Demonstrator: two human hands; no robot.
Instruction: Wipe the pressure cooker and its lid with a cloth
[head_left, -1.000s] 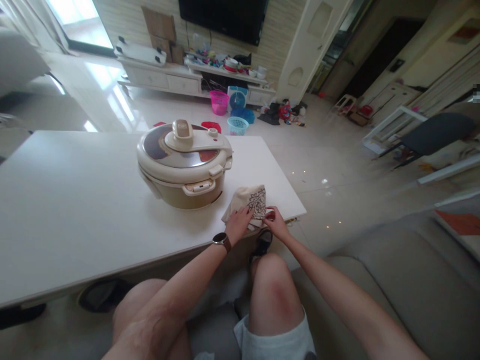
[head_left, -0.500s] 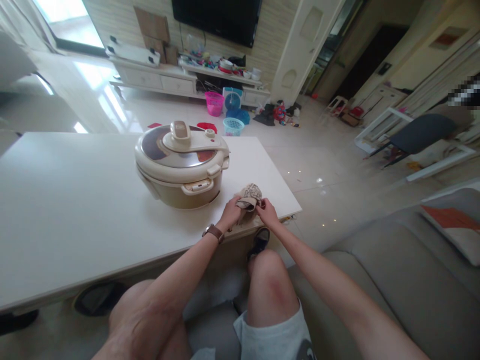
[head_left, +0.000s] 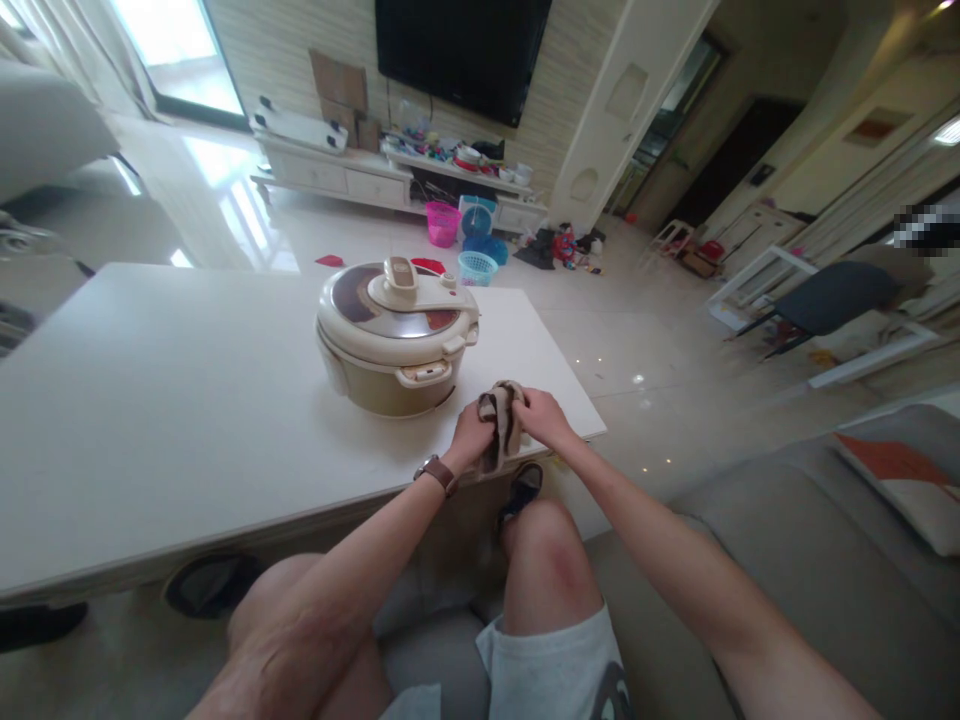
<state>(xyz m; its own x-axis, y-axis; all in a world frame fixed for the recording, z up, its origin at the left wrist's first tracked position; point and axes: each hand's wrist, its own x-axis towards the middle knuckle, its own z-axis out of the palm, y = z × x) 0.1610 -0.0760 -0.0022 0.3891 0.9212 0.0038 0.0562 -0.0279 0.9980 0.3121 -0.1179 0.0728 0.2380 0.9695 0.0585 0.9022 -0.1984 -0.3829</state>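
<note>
A beige patterned cloth [head_left: 501, 422], bunched into a wad, is gripped from both sides above the near right corner of the white table [head_left: 165, 400]. My left hand [head_left: 471, 440], with a brown watch on the wrist, is closed on its left side. My right hand [head_left: 541, 416] is closed on its right side. A beige pressure cooker [head_left: 395, 335] with its lid on stands on the table just behind and left of the cloth.
I sit on a grey sofa [head_left: 787, 560] with my knees under the table edge. A black sandal [head_left: 521, 487] lies on the tiled floor below the hands. Coloured baskets [head_left: 459, 235] and a cluttered TV cabinet [head_left: 397, 175] are farther back. A dark chair [head_left: 832, 300] stands at right.
The cloth lay spread on the table a second ago; both hands have since gathered it into a wad and lifted it slightly. The view shifted a little.
</note>
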